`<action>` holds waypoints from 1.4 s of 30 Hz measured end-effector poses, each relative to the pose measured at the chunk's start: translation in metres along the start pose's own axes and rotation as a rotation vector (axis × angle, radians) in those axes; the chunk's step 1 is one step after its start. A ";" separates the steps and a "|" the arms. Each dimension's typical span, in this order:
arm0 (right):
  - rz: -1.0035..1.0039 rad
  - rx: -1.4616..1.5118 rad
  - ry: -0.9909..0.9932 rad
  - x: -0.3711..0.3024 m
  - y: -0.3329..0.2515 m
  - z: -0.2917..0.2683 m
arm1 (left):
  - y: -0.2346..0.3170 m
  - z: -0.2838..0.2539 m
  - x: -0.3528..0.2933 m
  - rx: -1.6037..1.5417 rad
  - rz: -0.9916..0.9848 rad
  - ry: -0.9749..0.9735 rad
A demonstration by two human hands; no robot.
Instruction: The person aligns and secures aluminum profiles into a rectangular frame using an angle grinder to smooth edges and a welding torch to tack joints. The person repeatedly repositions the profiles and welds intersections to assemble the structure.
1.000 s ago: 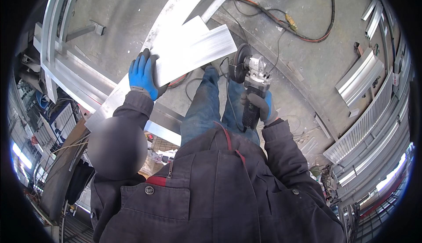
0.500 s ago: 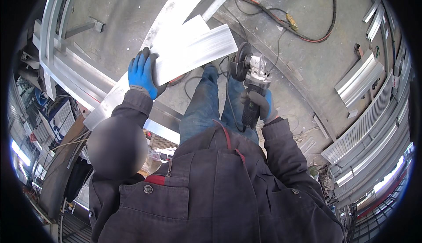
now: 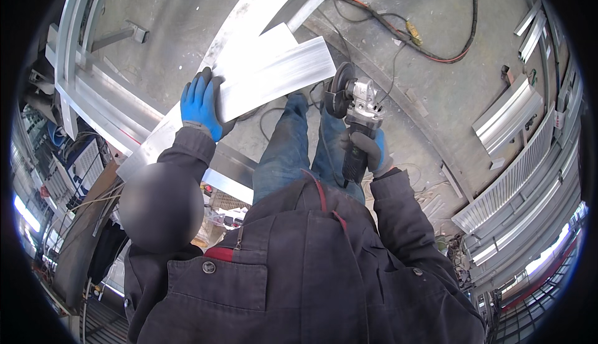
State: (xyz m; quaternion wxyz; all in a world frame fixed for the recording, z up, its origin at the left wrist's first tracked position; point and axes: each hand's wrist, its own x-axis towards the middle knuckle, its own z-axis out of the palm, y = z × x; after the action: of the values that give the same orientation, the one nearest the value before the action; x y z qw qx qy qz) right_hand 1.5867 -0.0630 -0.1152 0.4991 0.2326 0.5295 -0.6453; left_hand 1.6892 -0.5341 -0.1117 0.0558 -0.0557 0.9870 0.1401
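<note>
As the left hand (image 3: 200,102) touches metal (image 3: 277,73), the right (image 3: 374,150) grips a grinder (image 3: 364,112)

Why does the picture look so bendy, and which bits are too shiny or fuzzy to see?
Head view: fisheye bending, with long metal strips curving along the right rim; head view: glare whitens the flat metal piece by the left hand; head view: a round grey patch at lower left is blurred, hiding what's there; head view: the angle grinder looks fairly sharp.
</note>
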 end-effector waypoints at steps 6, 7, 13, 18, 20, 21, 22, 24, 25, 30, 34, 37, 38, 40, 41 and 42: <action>-0.024 0.047 -0.012 0.001 0.000 0.000 | 0.000 0.001 -0.001 -0.005 -0.020 -0.021; -0.024 0.028 -0.010 0.001 0.000 0.000 | -0.001 0.002 -0.001 -0.018 -0.013 -0.017; -0.028 0.035 -0.051 0.001 0.003 0.000 | -0.002 -0.001 -0.001 -0.015 -0.001 -0.007; -0.009 0.088 -0.003 0.000 -0.001 0.013 | -0.010 -0.007 -0.003 -0.022 -0.017 -0.027; -0.034 0.068 0.009 -0.006 0.000 0.013 | -0.015 -0.007 -0.004 -0.025 -0.006 -0.017; -0.041 0.056 0.021 -0.010 0.001 0.011 | -0.017 -0.005 -0.004 -0.026 -0.011 -0.017; -0.036 0.043 0.036 -0.014 0.003 0.007 | -0.020 -0.003 -0.005 -0.022 -0.004 -0.014; -0.050 0.025 0.032 -0.020 0.009 -0.007 | -0.027 0.004 -0.006 -0.021 -0.006 0.018; -0.061 -0.030 0.096 -0.022 0.012 -0.015 | -0.032 0.009 -0.007 -0.045 0.017 -0.032; -0.050 0.168 0.038 -0.029 0.013 -0.051 | -0.063 0.011 -0.044 0.137 -0.032 -0.248; -0.209 0.157 0.044 -0.047 -0.009 -0.053 | -0.086 -0.020 -0.090 0.112 -0.289 -0.232; -0.190 0.090 0.057 -0.065 -0.026 -0.046 | -0.090 -0.061 -0.085 0.140 -0.219 -0.082; -0.185 0.094 0.040 -0.070 -0.032 -0.040 | -0.090 -0.084 -0.077 0.127 -0.225 -0.010; -0.211 0.120 0.001 -0.074 -0.039 -0.036 | -0.082 -0.136 -0.062 0.128 -0.334 0.026; -0.225 0.123 0.024 -0.073 -0.040 -0.034 | -0.078 -0.167 -0.054 0.210 -0.329 0.204; -0.218 0.125 0.004 -0.073 -0.043 -0.033 | -0.086 -0.205 -0.045 0.068 -0.392 0.262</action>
State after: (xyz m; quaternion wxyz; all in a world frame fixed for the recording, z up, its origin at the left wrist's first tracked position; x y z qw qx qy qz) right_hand 1.5700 -0.0068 -0.0466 0.4095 0.2058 0.5112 -0.7271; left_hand 1.7252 -0.6700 0.0668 -0.0446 -0.2623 0.9602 0.0851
